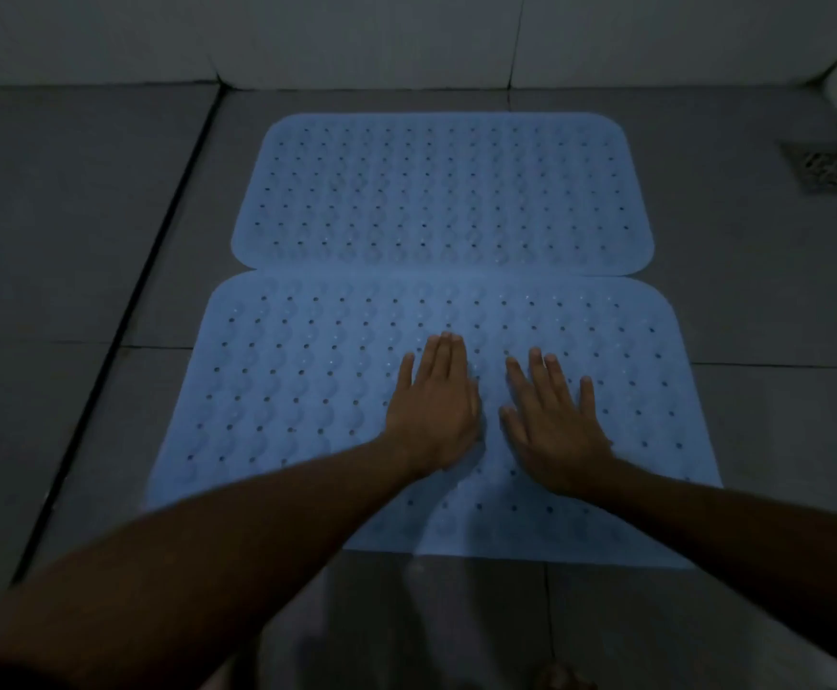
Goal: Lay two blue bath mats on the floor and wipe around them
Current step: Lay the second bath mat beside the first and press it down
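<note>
Your left hand [431, 410] and right hand [553, 420] lay flat, fingers spread, holding nothing, on near perforated blue rubber bath mat [307, 390]; sideways push risked sliding it over far blue perforated mat [436, 191].

Head view — looking steeply down, close over floor [83, 216]

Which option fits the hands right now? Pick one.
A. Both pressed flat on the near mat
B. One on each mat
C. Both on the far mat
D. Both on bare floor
A: the left hand and right hand lie open, palms down, on the near mat; the far mat is untouched.
</note>
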